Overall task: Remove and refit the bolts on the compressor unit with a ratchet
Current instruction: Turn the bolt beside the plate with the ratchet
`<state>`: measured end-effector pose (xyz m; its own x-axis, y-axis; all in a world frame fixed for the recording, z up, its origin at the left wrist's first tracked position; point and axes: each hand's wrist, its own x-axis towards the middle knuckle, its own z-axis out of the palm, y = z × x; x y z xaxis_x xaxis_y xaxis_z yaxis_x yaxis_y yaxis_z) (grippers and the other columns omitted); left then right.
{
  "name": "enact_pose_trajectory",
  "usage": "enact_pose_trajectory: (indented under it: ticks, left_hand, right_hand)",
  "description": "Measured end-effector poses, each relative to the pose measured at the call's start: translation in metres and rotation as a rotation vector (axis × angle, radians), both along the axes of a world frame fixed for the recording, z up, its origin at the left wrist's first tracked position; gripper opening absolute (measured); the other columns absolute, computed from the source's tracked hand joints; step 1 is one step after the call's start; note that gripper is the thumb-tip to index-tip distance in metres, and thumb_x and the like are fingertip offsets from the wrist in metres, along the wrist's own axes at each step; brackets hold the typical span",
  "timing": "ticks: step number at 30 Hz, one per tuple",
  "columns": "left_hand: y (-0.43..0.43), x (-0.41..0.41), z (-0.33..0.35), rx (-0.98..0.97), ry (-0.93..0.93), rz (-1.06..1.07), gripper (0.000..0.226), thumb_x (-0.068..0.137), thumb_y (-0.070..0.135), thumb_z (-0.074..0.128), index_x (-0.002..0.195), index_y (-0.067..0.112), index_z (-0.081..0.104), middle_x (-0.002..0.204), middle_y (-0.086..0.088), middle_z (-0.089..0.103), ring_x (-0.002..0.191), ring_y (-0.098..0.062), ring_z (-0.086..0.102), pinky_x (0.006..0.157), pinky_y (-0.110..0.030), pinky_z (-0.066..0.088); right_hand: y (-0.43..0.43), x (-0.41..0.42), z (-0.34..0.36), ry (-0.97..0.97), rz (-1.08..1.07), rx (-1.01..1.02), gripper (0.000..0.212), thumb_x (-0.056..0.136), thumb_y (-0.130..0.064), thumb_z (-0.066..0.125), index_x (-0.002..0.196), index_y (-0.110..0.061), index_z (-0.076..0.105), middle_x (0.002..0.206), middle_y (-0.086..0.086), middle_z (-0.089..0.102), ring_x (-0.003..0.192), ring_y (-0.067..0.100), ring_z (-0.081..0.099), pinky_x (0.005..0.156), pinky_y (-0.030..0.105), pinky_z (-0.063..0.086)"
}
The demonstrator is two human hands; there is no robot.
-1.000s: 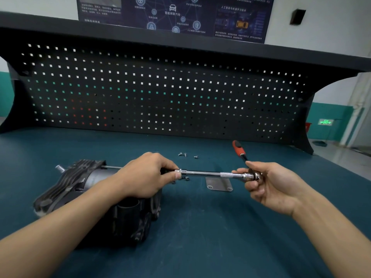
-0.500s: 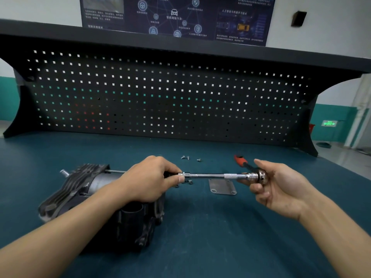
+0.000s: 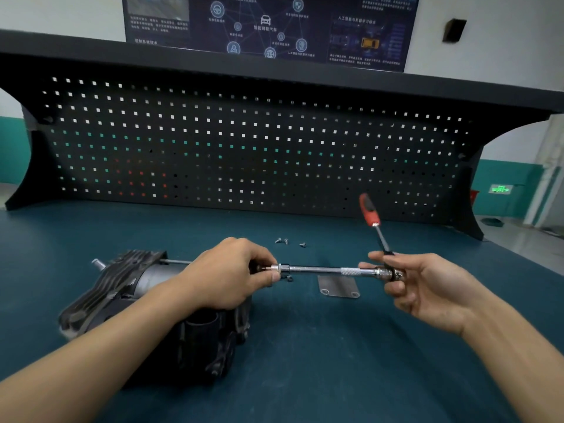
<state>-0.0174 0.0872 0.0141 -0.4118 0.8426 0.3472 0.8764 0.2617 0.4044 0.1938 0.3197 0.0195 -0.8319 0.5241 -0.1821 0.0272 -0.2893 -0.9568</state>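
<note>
The left hand (image 3: 229, 274) is curled up, and its thumb and fingers pinch the left end of a shiny bar (image 3: 317, 269). The hand hides the very tip of the bar, so I cannot tell what the tip touches. The right hand (image 3: 433, 288) is half open, palm up, with its thumb and curled fingers pinching the round head of the ratchet (image 3: 370, 215). The bar runs flat from that head across to the left hand, up above the table (image 3: 335, 361). The ratchet's red and black handle sticks up and away from the right hand, toward the pegboard (image 3: 244, 141). The dark compressor (image 3: 128, 285) lies on the table under the left hand and wrist, well apart from the right hand. A few small bolts (image 3: 278, 240) lie loose on the table just past the bar. A flat metal plate (image 3: 337, 285) lies on the table below the bar, between the two hands.
</note>
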Motion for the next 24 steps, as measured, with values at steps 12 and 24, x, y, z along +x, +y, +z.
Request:
enact_pose_trajectory:
  ticks: [12, 24]
  left_hand:
    - [0.001, 0.001, 0.003, -0.094, 0.032, -0.025, 0.017, 0.098, 0.051, 0.054, 0.083, 0.047, 0.061, 0.073, 0.037, 0.06, 0.07, 0.009, 0.053, 0.066, -0.029, 0.043]
    - [0.0, 0.0, 0.003, -0.049, 0.004, -0.049, 0.019, 0.098, 0.043, 0.06, 0.082, 0.037, 0.068, 0.058, 0.026, 0.055, 0.058, -0.004, 0.046, 0.064, -0.03, 0.042]
  right_hand:
    - [-0.001, 0.004, -0.008, 0.066, 0.028, 0.288, 0.048, 0.079, 0.025, 0.054, 0.077, -0.014, 0.08, 0.109, 0.011, 0.073, 0.068, 0.011, 0.055, 0.046, 0.019, 0.04]
    - [-0.01, 0.0, 0.002, -0.015, -0.035, 0.099, 0.023, 0.064, -0.001, 0.064, 0.082, -0.011, 0.073, 0.101, 0.007, 0.075, 0.05, 0.012, 0.055, 0.032, 0.016, 0.026]
